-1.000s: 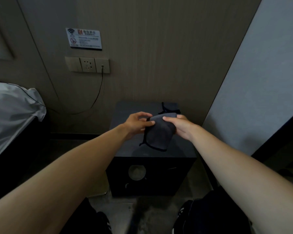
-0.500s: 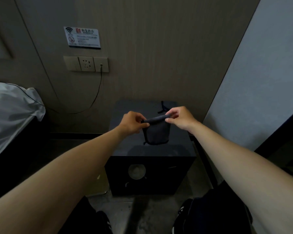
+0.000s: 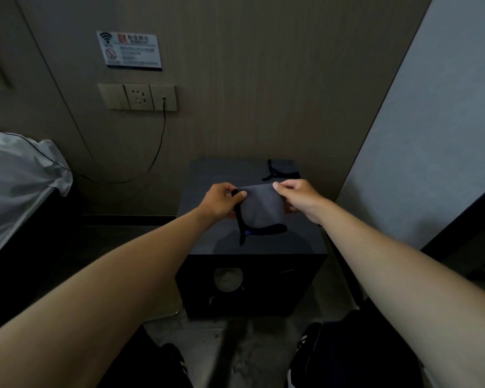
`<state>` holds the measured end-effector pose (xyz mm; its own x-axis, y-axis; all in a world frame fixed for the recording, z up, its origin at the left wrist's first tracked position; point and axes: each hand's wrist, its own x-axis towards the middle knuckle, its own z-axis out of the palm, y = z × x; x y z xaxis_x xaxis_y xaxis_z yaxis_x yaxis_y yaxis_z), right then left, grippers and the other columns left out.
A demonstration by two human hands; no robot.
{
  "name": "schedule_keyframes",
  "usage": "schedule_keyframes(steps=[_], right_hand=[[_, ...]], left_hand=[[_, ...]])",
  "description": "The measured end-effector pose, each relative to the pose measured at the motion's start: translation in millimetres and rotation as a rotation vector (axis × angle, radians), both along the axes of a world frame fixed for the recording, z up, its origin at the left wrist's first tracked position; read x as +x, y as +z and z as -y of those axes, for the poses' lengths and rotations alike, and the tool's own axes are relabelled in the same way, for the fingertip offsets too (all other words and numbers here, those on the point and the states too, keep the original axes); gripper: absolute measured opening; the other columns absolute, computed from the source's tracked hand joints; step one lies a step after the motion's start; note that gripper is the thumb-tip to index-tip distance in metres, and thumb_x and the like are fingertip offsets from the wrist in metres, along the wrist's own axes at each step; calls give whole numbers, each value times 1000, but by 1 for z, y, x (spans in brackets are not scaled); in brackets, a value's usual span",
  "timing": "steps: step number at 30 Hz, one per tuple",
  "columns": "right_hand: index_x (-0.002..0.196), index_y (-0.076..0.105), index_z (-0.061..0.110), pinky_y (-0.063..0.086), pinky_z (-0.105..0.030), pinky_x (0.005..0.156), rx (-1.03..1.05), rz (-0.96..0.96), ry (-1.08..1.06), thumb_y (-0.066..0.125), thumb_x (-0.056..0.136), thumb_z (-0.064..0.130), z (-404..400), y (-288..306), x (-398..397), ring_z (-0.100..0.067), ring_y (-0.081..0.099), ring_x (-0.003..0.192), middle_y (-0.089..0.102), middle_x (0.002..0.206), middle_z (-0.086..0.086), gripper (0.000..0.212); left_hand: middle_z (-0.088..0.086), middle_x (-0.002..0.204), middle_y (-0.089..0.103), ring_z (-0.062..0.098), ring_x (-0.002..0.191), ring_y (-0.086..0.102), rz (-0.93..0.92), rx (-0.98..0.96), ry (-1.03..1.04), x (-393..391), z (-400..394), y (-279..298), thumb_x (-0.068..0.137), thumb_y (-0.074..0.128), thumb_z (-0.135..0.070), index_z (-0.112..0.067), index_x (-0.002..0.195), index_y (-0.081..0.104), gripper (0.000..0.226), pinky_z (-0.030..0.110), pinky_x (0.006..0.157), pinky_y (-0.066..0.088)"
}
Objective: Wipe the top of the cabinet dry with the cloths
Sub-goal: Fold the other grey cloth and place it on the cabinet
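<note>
A small dark cabinet (image 3: 207,177) stands against the wall in front of me. Above its top I hold a grey cloth (image 3: 261,210) with a dark border, hanging down from its upper edge. My left hand (image 3: 221,201) pinches the cloth's upper left corner. My right hand (image 3: 297,196) pinches the upper right corner. A second dark cloth (image 3: 275,172) lies on the cabinet's back right corner, behind my right hand and partly hidden by it.
The cabinet's front has a round opening (image 3: 228,279). A wall socket strip (image 3: 137,97) with a plugged cable (image 3: 154,158) is at the upper left. A bed with a pale sheet (image 3: 14,177) lies left. A grey wall panel (image 3: 420,141) closes the right side.
Both hands kept their hold on the cloth's top edge and lifted it off the cabinet top; the cloth first bunched narrower, then spread wider and now hangs a little lower.
</note>
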<state>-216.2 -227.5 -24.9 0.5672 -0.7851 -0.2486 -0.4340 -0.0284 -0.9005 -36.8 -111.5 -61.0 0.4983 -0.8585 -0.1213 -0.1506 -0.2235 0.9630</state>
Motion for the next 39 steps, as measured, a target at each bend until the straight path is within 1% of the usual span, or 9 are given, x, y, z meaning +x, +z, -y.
schedule_keyframes(steps=[6,9,12,15,19,26,29,33,39], right_hand=[[111,68,13,54,-23,57,6,82,-123,77,85,19,25,-22,-1,-15,69,84,73,96,-4,28],[102,69,15,59,-30,67,1,106,-207,80,83,19,44,-42,3,-18,70,92,74,98,-5,22],[88,68,22,60,-40,81,-16,85,-255,82,80,20,63,-64,4,-19,71,93,75,96,-5,16],[88,69,23,57,-31,73,-45,81,-280,82,80,21,85,-81,2,-17,70,91,75,94,-3,15],[91,69,22,52,-27,66,-49,82,-328,81,80,20,121,-99,1,-15,70,88,75,90,-1,16],[109,71,15,57,-32,76,-5,23,-361,71,89,16,190,-134,10,-19,67,96,71,104,-5,20],[99,71,19,57,-32,66,-34,-26,-353,71,89,14,219,-151,10,-25,69,95,73,100,-8,12],[86,69,26,59,-40,84,-165,-130,-343,73,87,17,247,-169,13,-21,71,88,73,87,-2,11],[109,73,13,48,-22,83,-381,-207,-365,69,91,18,261,-173,35,-15,65,91,69,87,0,20]], left_hand=[[10,79,66,11,64,64,-285,-66,44,4,19,-13,88,73,-14,1,111,61,30,26,64,60],[17,95,69,20,83,67,-308,-45,33,6,35,-29,86,74,-6,4,116,61,34,27,73,61],[15,89,68,21,83,67,-288,-10,64,5,59,-43,85,72,1,4,109,63,26,26,70,61],[11,77,68,24,79,68,-214,30,100,6,88,-57,81,77,-1,-1,94,67,17,32,69,62],[18,86,73,30,84,73,-118,86,118,11,129,-74,75,84,-8,2,96,71,27,43,80,61],[9,83,75,18,78,73,31,170,102,12,193,-94,76,85,-14,-6,94,72,24,23,60,60],[0,75,74,13,79,73,133,179,67,16,219,-113,74,86,-20,-16,83,71,18,32,77,61],[-11,67,70,7,77,69,355,172,82,18,246,-127,73,85,-33,-25,79,70,18,35,79,59],[-12,65,67,7,72,65,525,103,181,24,268,-136,72,85,-33,-26,79,61,26,33,72,57]])
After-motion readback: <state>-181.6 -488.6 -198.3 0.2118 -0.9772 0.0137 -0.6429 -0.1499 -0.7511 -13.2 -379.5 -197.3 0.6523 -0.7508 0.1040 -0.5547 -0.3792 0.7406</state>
